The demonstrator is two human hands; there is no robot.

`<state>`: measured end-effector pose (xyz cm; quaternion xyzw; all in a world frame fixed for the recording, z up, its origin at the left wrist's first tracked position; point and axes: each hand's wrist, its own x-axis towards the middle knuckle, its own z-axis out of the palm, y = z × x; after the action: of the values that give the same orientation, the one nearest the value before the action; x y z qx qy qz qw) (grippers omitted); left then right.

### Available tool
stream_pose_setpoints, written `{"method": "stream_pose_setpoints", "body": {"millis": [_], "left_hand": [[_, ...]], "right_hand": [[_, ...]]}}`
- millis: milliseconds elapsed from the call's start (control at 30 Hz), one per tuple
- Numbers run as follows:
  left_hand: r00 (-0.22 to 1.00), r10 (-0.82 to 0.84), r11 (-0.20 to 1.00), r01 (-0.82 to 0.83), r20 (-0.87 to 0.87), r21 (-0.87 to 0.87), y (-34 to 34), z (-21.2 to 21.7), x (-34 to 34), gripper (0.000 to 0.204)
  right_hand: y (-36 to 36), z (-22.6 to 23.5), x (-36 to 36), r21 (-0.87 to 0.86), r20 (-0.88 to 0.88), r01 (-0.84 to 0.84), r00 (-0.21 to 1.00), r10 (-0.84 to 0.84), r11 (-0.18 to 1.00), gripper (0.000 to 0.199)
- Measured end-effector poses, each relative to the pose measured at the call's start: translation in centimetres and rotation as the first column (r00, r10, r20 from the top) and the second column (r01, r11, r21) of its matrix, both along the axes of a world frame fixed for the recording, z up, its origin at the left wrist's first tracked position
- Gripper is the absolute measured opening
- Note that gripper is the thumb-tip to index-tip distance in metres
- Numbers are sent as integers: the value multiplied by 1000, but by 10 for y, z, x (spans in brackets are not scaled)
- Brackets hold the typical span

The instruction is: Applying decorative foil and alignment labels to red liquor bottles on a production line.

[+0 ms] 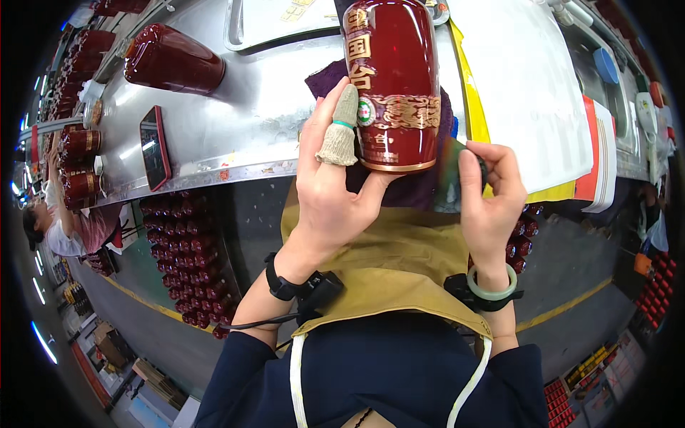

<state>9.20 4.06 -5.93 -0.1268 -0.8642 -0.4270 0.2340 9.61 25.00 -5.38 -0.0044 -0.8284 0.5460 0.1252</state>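
Observation:
A glossy dark red bottle (403, 64) with gold lettering and a gold patterned band lies over a dark purple cloth (327, 77) on the metal bench. My left hand (332, 192) grips its near end, fingers along the left side and thumb at the base. One finger wears a beige cot (342, 128) with a green band. Just right of the bottle's base, my right hand (492, 192) is closed with thumb and fingers pinched. Beside those fingers is a blurred dark green piece (449, 178); its kind cannot be made out.
Another red bottle (175, 60) lies on the bench at left, near a phone (153, 148) in a red case. White sheets (528, 78) with yellow edges cover the right side. A tray (278, 21) sits at the back. Many bottles (189, 257) stand below; a co-worker (78, 221) is at far left.

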Motion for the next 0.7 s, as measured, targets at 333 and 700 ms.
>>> {"method": "stream_pose_setpoints", "body": {"millis": [333,700], "left_hand": [[998,-50,999,50,30,2,-1,10,6,76],[999,-9,1000,8,38,13,0,15,8,75]], "right_hand": [[7,28,0,-38,-50,21,999,-22,999,12],[12,34,5,-36,-58,37,998,-39,999,12]]}}
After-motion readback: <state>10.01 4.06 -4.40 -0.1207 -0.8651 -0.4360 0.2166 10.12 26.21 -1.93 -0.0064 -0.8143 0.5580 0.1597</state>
